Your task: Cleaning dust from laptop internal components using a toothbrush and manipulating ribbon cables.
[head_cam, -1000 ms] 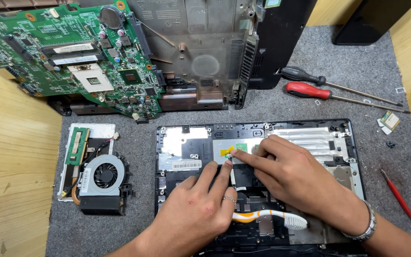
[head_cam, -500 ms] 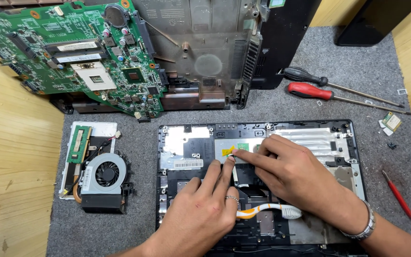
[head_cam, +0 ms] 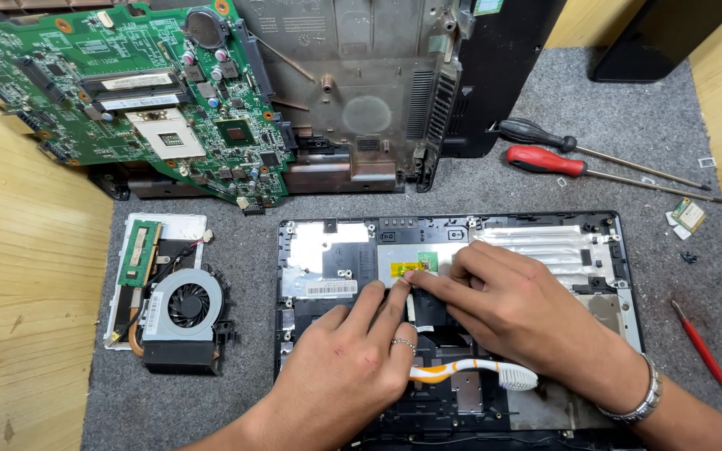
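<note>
At the far left of your grey-matted surface, a cooling fan with its heatsink lies on a white tray, with a green memory module beside it. Above them the green motherboard leans over the dark laptop base shell, and its top-left corner is cut off by the frame.

Your left hand rests on the open laptop palmrest assembly. Its index and middle fingers are stretched out flat and pressed down beside a small green circuit board, so this grip is open and holds nothing. The wrist runs out of the bottom edge. An orange and white toothbrush lies across the assembly, its handle end hidden under that hand.

Your right hand meets the left at the same spot. Its fingertips come together at the edge of the small board, but your own fingers hide what lies between them, so you cannot tell whether they pinch anything. A metal bracelet sits on that wrist.

Further right lie a black-handled screwdriver and a red-handled screwdriver, then a small wireless card, and a thin red tool near the edge.
</note>
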